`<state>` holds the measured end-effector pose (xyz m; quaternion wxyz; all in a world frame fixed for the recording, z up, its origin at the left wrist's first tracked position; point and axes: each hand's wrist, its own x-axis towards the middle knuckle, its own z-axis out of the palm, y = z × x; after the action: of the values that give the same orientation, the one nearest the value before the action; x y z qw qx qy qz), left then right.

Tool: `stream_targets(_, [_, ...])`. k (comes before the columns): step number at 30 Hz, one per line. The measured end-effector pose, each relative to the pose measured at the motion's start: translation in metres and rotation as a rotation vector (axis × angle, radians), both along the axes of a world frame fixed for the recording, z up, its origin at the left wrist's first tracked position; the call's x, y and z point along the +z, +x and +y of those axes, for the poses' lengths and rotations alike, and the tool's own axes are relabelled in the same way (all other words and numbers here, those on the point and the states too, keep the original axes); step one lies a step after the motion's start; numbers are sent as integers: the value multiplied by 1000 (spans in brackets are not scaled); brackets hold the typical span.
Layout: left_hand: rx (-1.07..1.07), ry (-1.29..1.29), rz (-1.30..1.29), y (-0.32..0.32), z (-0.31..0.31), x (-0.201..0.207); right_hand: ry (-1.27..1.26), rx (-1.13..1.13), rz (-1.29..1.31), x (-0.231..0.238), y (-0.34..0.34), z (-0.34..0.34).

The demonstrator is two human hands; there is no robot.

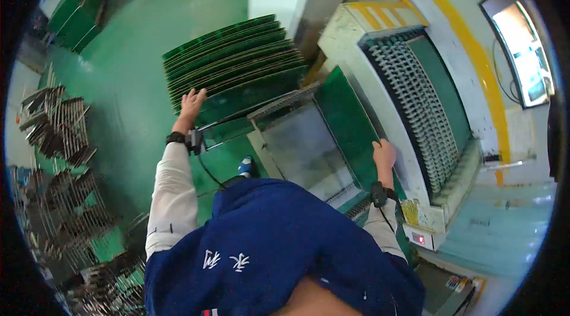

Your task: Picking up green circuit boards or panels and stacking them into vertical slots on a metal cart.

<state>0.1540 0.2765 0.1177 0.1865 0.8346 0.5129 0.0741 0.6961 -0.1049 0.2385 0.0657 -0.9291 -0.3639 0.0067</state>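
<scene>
A worker in a navy garment and white sleeves held a green board [344, 117] by its edge, the right grip [384, 154] curled closed on it. The board reached ahead and to the left of that grip, along the side of a framed grey surface [300, 135] between the two hands. The left grip [190, 105] was loose, its fingers spread at the near end of a row of green boards [234, 57]; I could not tell whether they pressed on the nearest. That row fanned out ahead and to the right of the left grip. To the right of the right grip stood a pale machine [341, 29] with ranked rollers [412, 111], and farther right, a lit screen [522, 43]. Well left of the left grip, metal racks [62, 126] crowded together.
</scene>
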Motion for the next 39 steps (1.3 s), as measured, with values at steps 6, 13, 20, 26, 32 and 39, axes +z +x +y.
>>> stream_targets(6, [127, -324, -381, -20, 9, -11, 73, -85, -18, 128, -12, -6])
stream_targets(13, [450, -644, -810, 4, -34, 76, 862, -217, 470, 133, 41, -87])
stream_targets(20, [410, -613, -798, -4, -35, 75, 1709, -300, 1244, 124, 17, -86])
stream_targets(26, [255, -449, -788, -5, -42, 77, 1688, -278, 1378, 112, 3, -53])
stream_targets(32, [439, -596, -721, 8, -36, 84, 1782, -435, 1476, 54, 27, -34])
stream_targets(39, [413, -574, -696, 1, -37, 78, 1836, -515, 1515, 53, 28, 1])
